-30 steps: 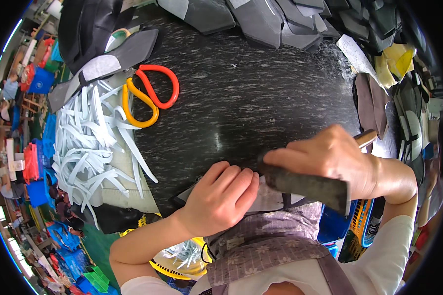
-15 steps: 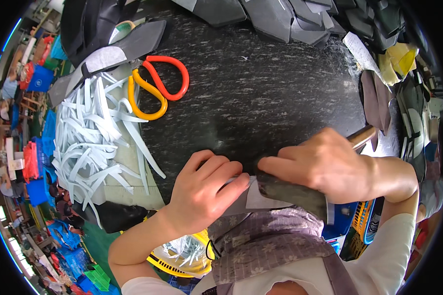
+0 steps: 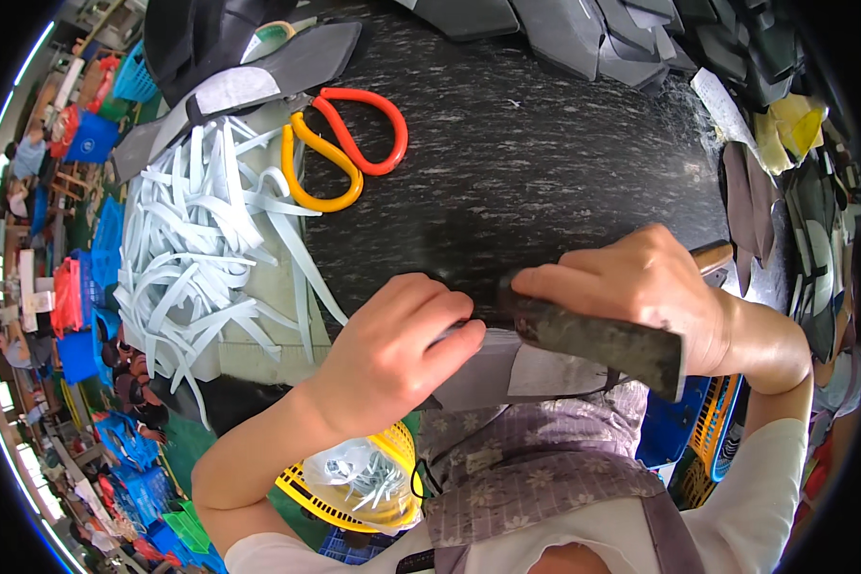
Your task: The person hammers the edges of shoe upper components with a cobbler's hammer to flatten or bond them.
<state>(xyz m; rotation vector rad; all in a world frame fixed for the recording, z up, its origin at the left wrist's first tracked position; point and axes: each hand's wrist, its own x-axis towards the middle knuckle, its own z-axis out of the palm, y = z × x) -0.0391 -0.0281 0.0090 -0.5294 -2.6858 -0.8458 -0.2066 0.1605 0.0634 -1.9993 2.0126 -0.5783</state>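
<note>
At the table's near edge lies a dark grey flat piece (image 3: 474, 381) with a pale grey patch (image 3: 553, 371), partly hanging toward my apron. My left hand (image 3: 402, 335) is closed on its left end, thumb and fingers pressed together. The fist of my right hand (image 3: 641, 282) grips a hammer (image 3: 607, 342) with a long dark metal head and a wooden handle. The hammer head lies over the right part of the piece and hides some of it; whether they touch I cannot tell.
Scissors (image 3: 387, 158) with red and orange handles lie beside a heap of pale strips (image 3: 187, 253) at left. Grey cut pieces (image 3: 564, 43) are piled along the far edge and right. A yellow basket (image 3: 402, 445) with a lined bag of scraps stands below the table.
My right hand and the hammer have risen slightly, and the head is turned so more of its side shows. More of the grey piece is visible. The whole view has shifted a little.
</note>
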